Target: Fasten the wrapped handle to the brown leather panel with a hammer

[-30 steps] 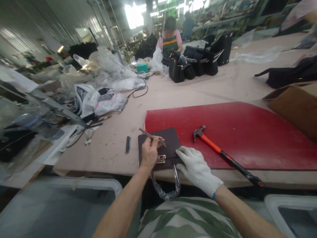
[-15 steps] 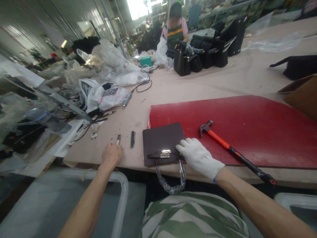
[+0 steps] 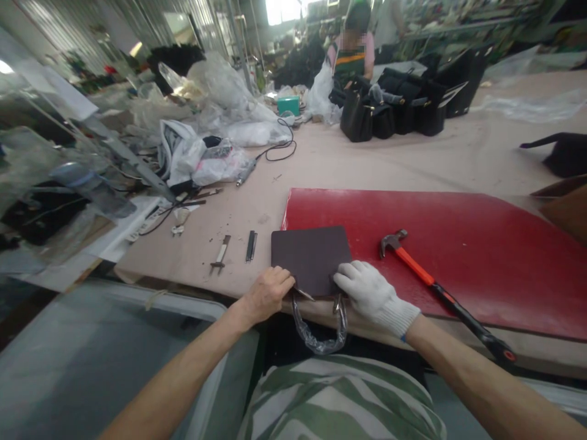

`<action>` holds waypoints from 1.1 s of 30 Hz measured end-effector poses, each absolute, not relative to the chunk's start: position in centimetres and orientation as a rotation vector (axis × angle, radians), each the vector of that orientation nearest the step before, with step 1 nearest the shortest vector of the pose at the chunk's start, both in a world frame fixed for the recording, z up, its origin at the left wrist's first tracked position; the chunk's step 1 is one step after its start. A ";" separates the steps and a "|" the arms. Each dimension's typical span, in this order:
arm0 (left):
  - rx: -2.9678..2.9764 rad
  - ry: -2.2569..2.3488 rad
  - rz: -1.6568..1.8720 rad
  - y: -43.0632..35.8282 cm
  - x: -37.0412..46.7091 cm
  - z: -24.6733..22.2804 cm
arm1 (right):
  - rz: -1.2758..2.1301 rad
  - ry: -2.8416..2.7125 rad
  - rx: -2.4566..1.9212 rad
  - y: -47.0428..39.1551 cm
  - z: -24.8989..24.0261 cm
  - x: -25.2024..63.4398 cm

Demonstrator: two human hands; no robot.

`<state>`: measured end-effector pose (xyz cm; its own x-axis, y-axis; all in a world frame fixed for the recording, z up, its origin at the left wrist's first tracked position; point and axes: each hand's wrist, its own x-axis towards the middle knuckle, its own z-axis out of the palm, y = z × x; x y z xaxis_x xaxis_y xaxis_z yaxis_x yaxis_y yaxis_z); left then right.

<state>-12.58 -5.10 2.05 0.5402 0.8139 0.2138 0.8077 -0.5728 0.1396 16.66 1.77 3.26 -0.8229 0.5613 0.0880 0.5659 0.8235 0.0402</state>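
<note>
The dark brown flat leather handbag [image 3: 310, 260] lies at the near edge of the beige worktable [image 3: 367, 165], its far right corner overlapping the red board [image 3: 458, 238], and its plastic-wrapped loop handle [image 3: 318, 327] hangs over the table's edge towards me. I have my bare left hand [image 3: 266, 293] on the bag's near left corner, fingers curled down onto it; whether they pinch the leather I cannot tell. My white-gloved right hand [image 3: 367, 290] rests on the near right corner, fingers bent and pressed on the bag just above where the handle joins. A thin metal piece [image 3: 305, 295] shows at the bag's near edge between my two hands.

On the red board, just to the right of the bag, lies a claw hammer with an orange and black handle [image 3: 440, 290], head pointing away from me. Left of the bag, two small tools lie on the bare table: a slim black strip [image 3: 250, 245] and a metal tool [image 3: 221, 254]. At the far end, a person [image 3: 351, 52] sits behind a row of black handbags [image 3: 398, 110].
</note>
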 end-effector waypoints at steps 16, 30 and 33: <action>1.868 1.906 1.118 -7.1 -13.4 -0.3 | 0.325 -2.028 -1.174 -2.8 2.3 17.5; 1.694 2.323 0.587 -6.0 -10.5 1.4 | 2.120 -0.307 -1.002 -11.0 -4.3 14.2; 1.880 2.326 0.567 -7.4 -9.6 1.3 | 2.184 -0.585 -0.874 -9.5 -5.8 12.7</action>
